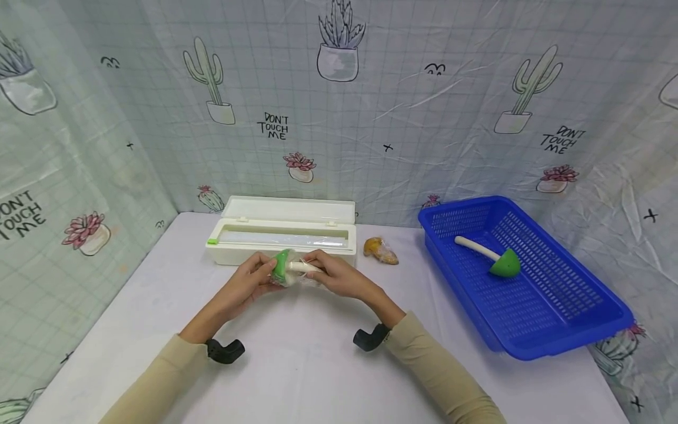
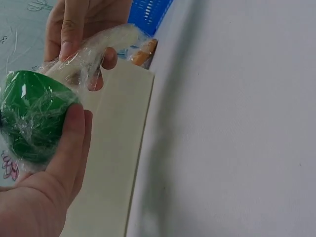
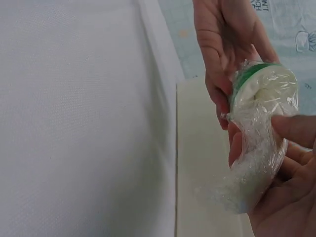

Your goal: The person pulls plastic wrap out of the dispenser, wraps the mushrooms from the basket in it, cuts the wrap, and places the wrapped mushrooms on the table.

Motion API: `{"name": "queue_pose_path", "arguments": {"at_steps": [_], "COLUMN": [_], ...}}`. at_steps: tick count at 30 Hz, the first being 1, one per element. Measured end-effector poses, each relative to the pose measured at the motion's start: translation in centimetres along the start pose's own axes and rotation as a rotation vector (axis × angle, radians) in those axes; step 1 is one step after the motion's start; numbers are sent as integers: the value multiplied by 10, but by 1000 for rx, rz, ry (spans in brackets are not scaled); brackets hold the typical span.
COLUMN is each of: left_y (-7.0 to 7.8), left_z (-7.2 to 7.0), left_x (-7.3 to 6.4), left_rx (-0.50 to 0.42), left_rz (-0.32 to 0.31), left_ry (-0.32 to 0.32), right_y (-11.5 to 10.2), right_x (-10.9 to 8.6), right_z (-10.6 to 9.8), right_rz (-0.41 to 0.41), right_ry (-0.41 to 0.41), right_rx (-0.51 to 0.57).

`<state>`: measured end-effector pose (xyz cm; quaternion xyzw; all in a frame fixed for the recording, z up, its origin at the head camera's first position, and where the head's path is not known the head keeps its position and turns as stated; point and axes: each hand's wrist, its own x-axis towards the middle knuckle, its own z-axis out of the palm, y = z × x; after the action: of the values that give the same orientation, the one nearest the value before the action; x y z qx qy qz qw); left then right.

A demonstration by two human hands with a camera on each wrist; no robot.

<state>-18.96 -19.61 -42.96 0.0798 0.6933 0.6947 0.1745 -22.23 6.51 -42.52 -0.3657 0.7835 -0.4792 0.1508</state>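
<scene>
Head view: left hand (image 1: pixel 249 284) around green cap (image 1: pixel 279 268); right hand (image 1: pixel 339 275) around white stem (image 1: pixel 301 267); clear film (image 1: pixel 293 280), edges indistinct, over both.

**Green-capped mushroom shape (image 1: pixel 289 267) gripped in clear film (image 3: pixel 253 148)!**

Below and left of centre frame it is held sideways, cap (image 1: pixel 280 266) left, cream stem (image 1: pixel 303 267) right. The cap is gripped by the left hand (image 1: pixel 253 281), the stem by the right hand (image 1: pixel 337 275); film is crinkled round both.

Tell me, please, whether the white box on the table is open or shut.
Open: the white box has its lid back on its hinges, exposing the inside.
</scene>
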Motion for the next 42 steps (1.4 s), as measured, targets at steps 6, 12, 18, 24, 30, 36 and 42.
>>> {"name": "queue_pose_path", "arguments": {"at_steps": [6, 12, 18, 24, 30, 36, 42], "left_y": [1, -2, -4, -4, -5, -6, -7], "left_z": [3, 4, 5, 8, 5, 4, 3], "left_x": [2, 2, -2, -2, -1, -2, -2], "left_rx": [-65, -80, 81, 160, 164, 190, 141], "left_rz": [-29, -61, -46, 29, 37, -22, -26], "left_ry": [58, 8, -5, 67, 148, 219, 253], "right_y": [1, 5, 8, 9, 9, 9, 11], "right_x": [-4, -7, -11, -12, -17, -21, -23], "right_z": [-3, -5, -8, -8, -8, -9, -7], "right_rz": [-17, 28, 62, 67, 119, 105, 98], "right_ry": [20, 36, 51, 63, 202, 254, 249], "right_rx": [-161, -185, -75, -53, -178, -190, -202]}}
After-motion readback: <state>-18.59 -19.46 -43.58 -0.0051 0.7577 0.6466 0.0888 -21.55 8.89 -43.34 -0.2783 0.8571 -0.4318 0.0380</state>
